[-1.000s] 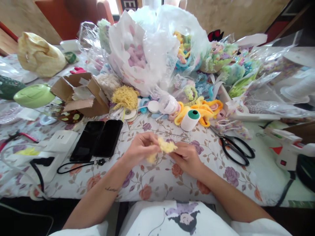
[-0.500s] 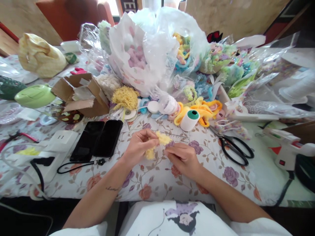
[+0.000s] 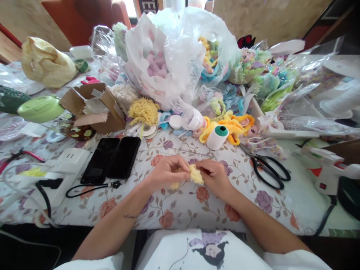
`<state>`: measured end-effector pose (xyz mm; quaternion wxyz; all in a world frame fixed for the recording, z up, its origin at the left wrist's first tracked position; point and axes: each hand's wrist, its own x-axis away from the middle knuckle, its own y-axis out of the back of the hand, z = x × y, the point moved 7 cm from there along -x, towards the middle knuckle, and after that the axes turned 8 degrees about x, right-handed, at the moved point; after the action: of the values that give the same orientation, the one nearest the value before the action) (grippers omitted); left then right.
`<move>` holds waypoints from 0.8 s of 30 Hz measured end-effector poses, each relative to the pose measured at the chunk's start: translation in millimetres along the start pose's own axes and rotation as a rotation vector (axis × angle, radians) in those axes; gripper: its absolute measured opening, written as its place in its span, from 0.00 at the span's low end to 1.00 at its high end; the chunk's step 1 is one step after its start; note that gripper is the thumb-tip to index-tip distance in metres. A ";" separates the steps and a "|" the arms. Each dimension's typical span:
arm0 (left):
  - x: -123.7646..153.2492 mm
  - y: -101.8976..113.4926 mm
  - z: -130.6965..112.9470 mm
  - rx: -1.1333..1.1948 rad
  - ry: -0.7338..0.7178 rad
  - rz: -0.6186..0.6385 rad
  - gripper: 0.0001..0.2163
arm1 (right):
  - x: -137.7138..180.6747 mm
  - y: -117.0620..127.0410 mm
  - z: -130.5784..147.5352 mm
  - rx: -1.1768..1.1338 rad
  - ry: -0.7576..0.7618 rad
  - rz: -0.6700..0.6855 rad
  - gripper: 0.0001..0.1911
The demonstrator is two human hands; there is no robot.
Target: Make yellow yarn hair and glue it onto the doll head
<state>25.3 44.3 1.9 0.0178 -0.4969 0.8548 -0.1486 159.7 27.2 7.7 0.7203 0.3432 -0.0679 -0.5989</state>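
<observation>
Fluff, yellow, just below the frame's middle, is pinched by the left hand, while I can't tell if the right hand pinches too, and hard pulling might tear it.

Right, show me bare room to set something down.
Floral cloth lies bare between the right hand and the scissors, and between the black strap and the cloth's near edge. Crowded: far side, with plastic bags and plush pieces.
</observation>
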 end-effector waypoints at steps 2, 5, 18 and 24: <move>-1.5 9.5 -3.8 0.080 -0.071 -0.121 0.07 | 1.4 -5.1 1.5 -0.020 0.021 0.045 0.11; -1.8 21.2 -5.8 -0.015 -0.136 -0.292 0.06 | 4.9 -7.0 8.6 0.026 0.138 0.034 0.14; -3.8 17.1 -6.5 -0.949 -0.283 -0.377 0.09 | 13.6 -0.7 16.0 0.122 0.279 -0.050 0.11; -2.8 18.5 -6.8 -0.826 -0.226 -0.394 0.09 | 18.8 -7.4 24.9 0.161 0.402 0.000 0.13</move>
<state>9.9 56.8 3.0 -0.1170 -0.6281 0.7245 0.2587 146.1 -0.5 16.4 0.6897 0.5122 0.0293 -0.5110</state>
